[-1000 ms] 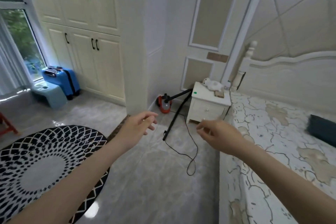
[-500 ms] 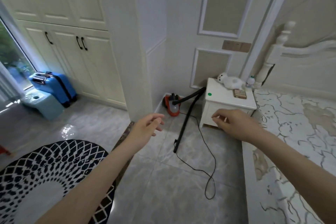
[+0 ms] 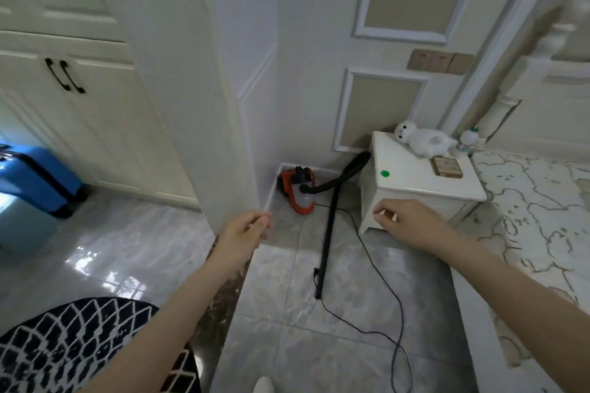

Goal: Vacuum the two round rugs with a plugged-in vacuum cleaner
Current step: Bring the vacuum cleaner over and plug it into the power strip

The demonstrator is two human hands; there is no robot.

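Although both arms reach forward in the head view, neither hand touches anything: the left hand [image 3: 244, 231] hangs in the air with its fingers loosely curled and empty, and the right hand [image 3: 404, 220] is likewise loosely curled, holding nothing, in front of the white nightstand [image 3: 424, 182]. The vacuum cleaner [image 3: 298, 190], orange with a pale canister, sits on the floor in the wall corner ahead of and between the hands. Its black wand [image 3: 327, 242] runs from beside the canister toward the person, its long axis nearly straight along the line of sight, with the free tip lying on the tiles nearer than either hand. The wand lies between the two hands, and it appears somewhat closer to the right one, so that hand seems the likelier to take it. The thin cord [image 3: 388, 297] trails loose over the floor to the right of the wand; its plug end cannot be seen. One round rug [image 3: 64, 344], black and white, lies at lower left, well apart from the vacuum.
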